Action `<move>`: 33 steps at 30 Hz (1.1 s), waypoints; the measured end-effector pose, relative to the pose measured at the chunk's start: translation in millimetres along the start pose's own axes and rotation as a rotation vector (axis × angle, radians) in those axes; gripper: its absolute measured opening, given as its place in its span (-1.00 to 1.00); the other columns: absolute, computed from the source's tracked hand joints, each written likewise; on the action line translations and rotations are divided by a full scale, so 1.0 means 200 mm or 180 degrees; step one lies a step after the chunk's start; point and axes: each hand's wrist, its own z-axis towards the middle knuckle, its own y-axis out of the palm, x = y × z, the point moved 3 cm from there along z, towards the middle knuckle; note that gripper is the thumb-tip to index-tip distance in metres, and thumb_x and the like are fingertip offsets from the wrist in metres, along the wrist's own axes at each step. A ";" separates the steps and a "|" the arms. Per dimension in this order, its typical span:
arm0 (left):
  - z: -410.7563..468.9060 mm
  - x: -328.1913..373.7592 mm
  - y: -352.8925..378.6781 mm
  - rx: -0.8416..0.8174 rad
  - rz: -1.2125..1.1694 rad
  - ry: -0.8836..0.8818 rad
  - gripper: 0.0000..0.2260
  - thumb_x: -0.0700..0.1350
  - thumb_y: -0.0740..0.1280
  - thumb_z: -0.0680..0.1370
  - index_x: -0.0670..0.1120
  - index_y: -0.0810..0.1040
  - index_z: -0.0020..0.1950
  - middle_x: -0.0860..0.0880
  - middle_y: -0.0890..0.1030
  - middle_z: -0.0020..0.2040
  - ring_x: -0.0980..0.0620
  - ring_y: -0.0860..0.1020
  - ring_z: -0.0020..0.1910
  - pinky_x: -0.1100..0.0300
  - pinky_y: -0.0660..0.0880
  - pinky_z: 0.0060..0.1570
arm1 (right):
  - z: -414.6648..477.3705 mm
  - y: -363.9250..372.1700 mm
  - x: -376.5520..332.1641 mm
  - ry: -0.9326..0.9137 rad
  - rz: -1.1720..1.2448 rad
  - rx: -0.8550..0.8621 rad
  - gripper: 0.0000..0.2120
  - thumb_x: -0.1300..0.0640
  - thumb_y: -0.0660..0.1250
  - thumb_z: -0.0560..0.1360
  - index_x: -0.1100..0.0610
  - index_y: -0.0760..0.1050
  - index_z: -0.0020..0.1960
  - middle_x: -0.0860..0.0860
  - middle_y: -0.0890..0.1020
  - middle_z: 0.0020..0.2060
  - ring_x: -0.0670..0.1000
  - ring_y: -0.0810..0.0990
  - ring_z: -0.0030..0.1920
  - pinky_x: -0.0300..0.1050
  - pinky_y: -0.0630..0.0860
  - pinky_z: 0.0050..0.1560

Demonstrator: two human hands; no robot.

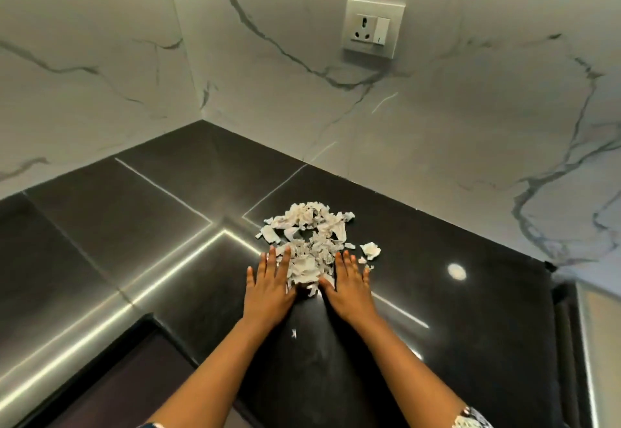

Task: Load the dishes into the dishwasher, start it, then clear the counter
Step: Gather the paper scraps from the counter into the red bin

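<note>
Torn paper scraps lie heaped at centre frame on the dark worktop, light and loose. Your left hand and right hand rest flat, fingers straight, flanking the heap; cup both sides together.

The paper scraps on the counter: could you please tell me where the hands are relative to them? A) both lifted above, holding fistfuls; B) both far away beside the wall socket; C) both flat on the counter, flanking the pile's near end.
C: the left hand and right hand lie flat, fingers straight, on the counter either side of the paper scraps.
</note>
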 end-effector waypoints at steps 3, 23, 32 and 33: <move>0.14 -0.03 -0.06 -0.0002 -0.0276 0.0159 -0.07 0.59 -0.23 0.20 0.18 -0.45 0.43 0.02 -0.39 0.50 -0.01 -0.37 0.48 -0.13 -0.31 0.39 | 0.06 -0.10 0.02 -0.0146 0.0946 0.0553 -0.45 -0.07 0.18 0.57 0.14 0.19 0.48 0.07 0.30 0.44 0.04 0.22 0.45 -0.10 0.14 0.43; 1.02 -0.02 -0.32 -0.0654 -0.1762 0.0451 -0.06 0.56 -0.26 0.34 0.03 0.18 0.52 -0.05 0.19 0.53 0.02 0.07 0.52 0.00 -0.16 0.49 | 0.89 -0.29 0.14 0.0490 0.1445 -0.0117 -0.47 -0.16 -0.18 0.62 0.00 0.09 0.52 -0.03 0.14 0.51 -0.06 0.03 0.51 0.02 -0.24 0.49; 0.75 0.03 -0.31 -0.1125 -0.1231 0.1094 -0.47 0.24 -0.21 0.60 0.11 0.25 0.47 0.09 0.17 0.49 0.11 0.04 0.49 0.14 -0.06 0.42 | 0.56 -0.21 0.08 -0.0139 0.1134 -0.0733 -0.35 -0.29 -0.25 0.53 -0.01 0.13 0.50 -0.04 0.17 0.49 -0.19 0.02 0.47 -0.10 -0.24 0.48; 0.71 0.02 -0.29 -0.1119 -0.1307 0.1121 -0.38 0.33 -0.23 0.55 0.10 0.26 0.47 0.10 0.17 0.49 0.11 0.03 0.49 0.15 -0.06 0.41 | 0.50 -0.22 0.05 -0.0185 0.1193 -0.0669 -0.20 -0.42 -0.30 0.43 -0.01 0.15 0.49 -0.05 0.18 0.49 -0.24 0.02 0.44 -0.13 -0.23 0.46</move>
